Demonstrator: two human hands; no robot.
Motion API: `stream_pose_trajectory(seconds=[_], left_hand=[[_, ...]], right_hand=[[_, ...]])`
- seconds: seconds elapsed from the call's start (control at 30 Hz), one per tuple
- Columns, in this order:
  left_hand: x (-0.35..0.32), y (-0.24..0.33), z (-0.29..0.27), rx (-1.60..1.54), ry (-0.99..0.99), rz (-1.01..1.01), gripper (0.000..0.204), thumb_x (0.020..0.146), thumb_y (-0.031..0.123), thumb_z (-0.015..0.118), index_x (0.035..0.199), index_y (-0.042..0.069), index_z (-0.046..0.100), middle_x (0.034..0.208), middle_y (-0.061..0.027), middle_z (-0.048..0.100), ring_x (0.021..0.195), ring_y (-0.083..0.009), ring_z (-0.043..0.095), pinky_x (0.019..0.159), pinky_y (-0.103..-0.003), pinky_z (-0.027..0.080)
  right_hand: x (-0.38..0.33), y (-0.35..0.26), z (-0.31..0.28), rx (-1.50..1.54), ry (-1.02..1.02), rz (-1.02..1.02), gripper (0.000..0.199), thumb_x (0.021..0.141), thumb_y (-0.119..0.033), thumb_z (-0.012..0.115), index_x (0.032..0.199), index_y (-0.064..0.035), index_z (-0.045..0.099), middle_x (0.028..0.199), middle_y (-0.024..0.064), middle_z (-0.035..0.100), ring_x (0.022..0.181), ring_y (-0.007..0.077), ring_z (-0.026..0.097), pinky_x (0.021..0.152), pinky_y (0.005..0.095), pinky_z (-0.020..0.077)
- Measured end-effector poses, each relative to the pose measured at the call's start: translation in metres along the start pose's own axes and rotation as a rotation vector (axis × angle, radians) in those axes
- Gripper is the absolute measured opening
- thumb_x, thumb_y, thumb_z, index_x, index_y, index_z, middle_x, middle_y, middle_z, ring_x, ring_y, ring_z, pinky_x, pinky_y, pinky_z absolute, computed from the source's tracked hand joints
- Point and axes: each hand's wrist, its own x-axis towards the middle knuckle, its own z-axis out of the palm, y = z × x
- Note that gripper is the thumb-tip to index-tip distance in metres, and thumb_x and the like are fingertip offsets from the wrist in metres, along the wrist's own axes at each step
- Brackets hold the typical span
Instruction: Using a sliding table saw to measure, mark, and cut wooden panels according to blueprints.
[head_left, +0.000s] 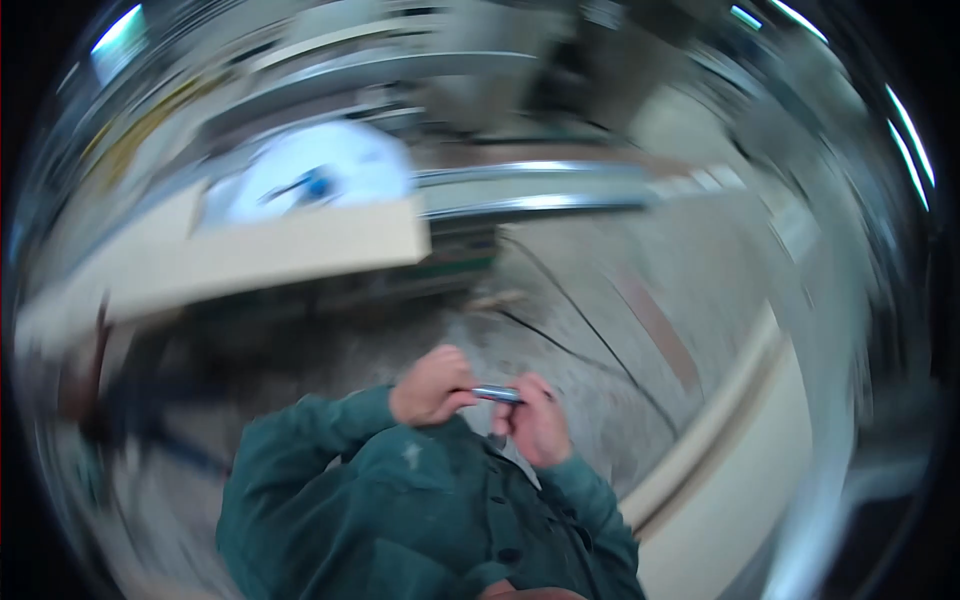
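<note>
Before the chest, both hands, left hand [432, 385], right hand [535, 418], closed on small metal cylinder [496, 393]

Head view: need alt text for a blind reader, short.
Two bare hands, left hand and right hand, hold a small silvery cylindrical object between them at chest height, above a dark green buttoned jacket. The picture is motion-blurred; a pale table edge and a grey floor with cables lie beyond.

Small shiny metal rod [497, 393]; matt green cloth jacket [420, 510]
</note>
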Motion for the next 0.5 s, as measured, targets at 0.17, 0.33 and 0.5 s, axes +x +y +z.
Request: stream_pose_trajectory(seconds=[0.17,0.33,0.5], left_hand=[[-0.071,0.071,0.038,-0.545,0.422,-0.663,0.018,0.100,0.017,0.056,0.112,0.004,0.057,0.088,-0.0019,0.055,0.080,-0.0141,0.052,0.075,-0.029,0.043],[-0.113,0.104,0.078,-0.617,0.495,-0.824,0.034,0.104,0.034,0.053,0.121,0.004,0.051,0.092,-0.0003,0.051,0.082,-0.0087,0.047,0.075,-0.026,0.042],[-0.145,0.127,0.052,-0.660,0.584,-0.708,0.079,0.098,0.070,0.031,0.139,0.004,0.045,0.091,-0.0009,0.051,0.087,-0.0121,0.048,0.084,-0.031,0.040]], right_hand=[[-0.010,0.031,0.004,-0.306,-0.195,-0.101,0.017,0.099,-0.017,0.055,0.097,-0.0005,0.056,0.075,0.0116,0.064,0.060,0.0183,0.061,0.057,0.0294,0.0497],[-0.012,0.015,0.010,-0.745,-0.384,-0.129,0.011,0.093,-0.009,0.065,0.093,0.0012,0.061,0.076,0.0085,0.066,0.061,0.0141,0.062,0.057,0.0256,0.0503],[-0.011,0.021,0.053,-1.112,-0.855,-0.502,0.007,0.082,-0.006,0.074,0.087,-0.0028,0.070,0.075,0.0076,0.066,0.061,0.0171,0.063,0.055,0.0292,0.0458]])
